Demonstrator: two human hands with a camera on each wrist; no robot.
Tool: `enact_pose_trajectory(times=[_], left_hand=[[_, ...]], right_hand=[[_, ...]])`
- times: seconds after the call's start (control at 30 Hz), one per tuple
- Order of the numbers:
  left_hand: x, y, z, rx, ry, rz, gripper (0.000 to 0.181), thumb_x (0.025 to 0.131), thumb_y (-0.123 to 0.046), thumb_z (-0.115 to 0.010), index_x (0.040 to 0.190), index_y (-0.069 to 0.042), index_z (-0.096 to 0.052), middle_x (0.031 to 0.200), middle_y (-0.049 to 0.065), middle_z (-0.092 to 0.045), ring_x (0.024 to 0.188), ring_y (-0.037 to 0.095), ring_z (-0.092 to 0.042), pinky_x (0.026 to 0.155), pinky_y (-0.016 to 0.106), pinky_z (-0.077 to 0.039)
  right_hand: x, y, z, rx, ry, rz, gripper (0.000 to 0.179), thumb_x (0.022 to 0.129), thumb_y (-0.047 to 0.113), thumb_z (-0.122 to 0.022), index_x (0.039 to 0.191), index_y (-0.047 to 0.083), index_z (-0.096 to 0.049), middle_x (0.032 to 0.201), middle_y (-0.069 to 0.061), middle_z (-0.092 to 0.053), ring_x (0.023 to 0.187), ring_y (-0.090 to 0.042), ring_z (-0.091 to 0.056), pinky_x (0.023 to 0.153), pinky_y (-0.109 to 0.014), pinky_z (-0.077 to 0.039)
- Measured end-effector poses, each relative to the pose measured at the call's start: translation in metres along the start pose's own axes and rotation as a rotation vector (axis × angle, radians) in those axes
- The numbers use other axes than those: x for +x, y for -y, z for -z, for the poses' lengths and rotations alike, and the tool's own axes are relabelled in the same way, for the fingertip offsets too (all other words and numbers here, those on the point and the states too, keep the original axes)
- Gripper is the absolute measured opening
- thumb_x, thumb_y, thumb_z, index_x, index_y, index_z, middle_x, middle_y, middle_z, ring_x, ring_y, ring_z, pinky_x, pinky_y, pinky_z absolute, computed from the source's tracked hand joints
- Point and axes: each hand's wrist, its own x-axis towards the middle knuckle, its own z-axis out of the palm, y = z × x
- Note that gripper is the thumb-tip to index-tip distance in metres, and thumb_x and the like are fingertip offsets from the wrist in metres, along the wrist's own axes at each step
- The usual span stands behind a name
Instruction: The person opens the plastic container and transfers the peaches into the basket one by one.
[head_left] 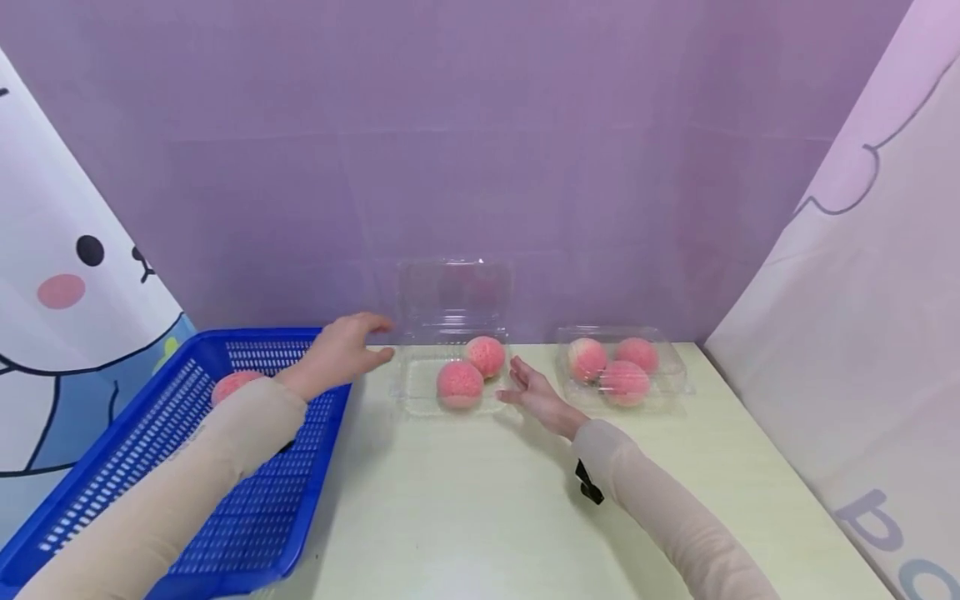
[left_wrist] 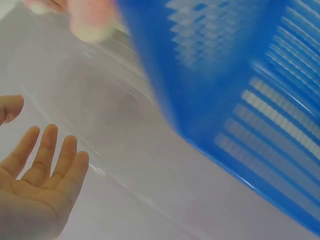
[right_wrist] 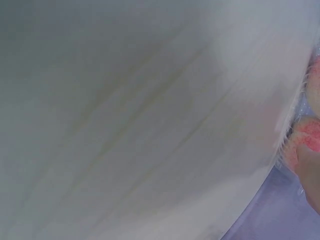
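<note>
A clear plastic clamshell box (head_left: 417, 385) stands on the table with its lid (head_left: 420, 292) raised against the purple backdrop. Two pink peaches lie in it, a front peach (head_left: 460, 385) and a rear peach (head_left: 485, 357). Over the blue basket's far right corner is my left hand (head_left: 341, 354), thumb and fingers spread towards the box and nothing held; the left wrist view shows its straight fingers (left_wrist: 47, 160). My right hand (head_left: 543, 400) is at the box's right side, fingers extended, holding nothing; whether it touches the box cannot be told.
The blue plastic basket (head_left: 307, 492) on the left holds a peach (head_left: 234, 386), partly hidden by my left arm. To the right of my right hand, a second clear box (head_left: 671, 392), lid down, contains three peaches. Printed curtains stand at both sides.
</note>
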Motion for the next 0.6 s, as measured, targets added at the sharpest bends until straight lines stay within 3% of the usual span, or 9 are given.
enact_pose_trajectory(times=[0.13, 0.27, 0.43, 0.6], left_hand=[[0.011, -0.024, -0.013, -0.024, 0.041, -0.036, 0.041, 0.086, -0.021, -0.062, 0.124, -0.006, -0.055, 0.122, 0.012, -0.058, 0.112, 0.029, -0.055, 0.092, 0.045, -0.046], [0.023, -0.038, -0.030, -0.036, 0.083, -0.040, 0.041, 0.086, -0.021, -0.062, 0.124, -0.008, -0.055, 0.123, 0.009, -0.058, 0.114, 0.026, -0.054, 0.094, 0.043, -0.046], [0.039, -0.045, -0.055, -0.035, 0.118, -0.054, 0.039, 0.084, -0.019, -0.063, 0.121, -0.009, -0.058, 0.121, 0.007, -0.059, 0.113, 0.026, -0.054, 0.095, 0.043, -0.045], [0.054, -0.045, -0.085, 0.030, 0.136, -0.108, 0.041, 0.080, -0.016, -0.066, 0.119, -0.006, -0.059, 0.115, 0.009, -0.060, 0.107, 0.026, -0.056, 0.091, 0.040, -0.046]], right_hand=[[0.000, 0.000, 0.001, -0.001, 0.006, 0.000, 0.088, 0.086, 0.008, -0.060, 0.146, 0.005, 0.004, 0.154, -0.010, 0.003, 0.141, -0.027, -0.005, 0.114, -0.040, -0.013], [-0.002, 0.001, 0.000, -0.006, 0.006, -0.006, 0.088, 0.086, 0.009, -0.060, 0.146, 0.006, 0.003, 0.154, -0.009, 0.002, 0.141, -0.026, -0.006, 0.114, -0.039, -0.013], [-0.002, 0.001, -0.002, -0.003, -0.015, 0.005, 0.086, 0.085, 0.007, -0.060, 0.147, 0.004, 0.000, 0.154, -0.010, -0.002, 0.141, -0.027, -0.010, 0.113, -0.039, -0.016], [-0.002, 0.001, -0.003, -0.002, -0.030, 0.013, 0.084, 0.086, 0.007, -0.060, 0.146, 0.003, -0.003, 0.154, -0.011, -0.004, 0.141, -0.028, -0.011, 0.113, -0.039, -0.018]])
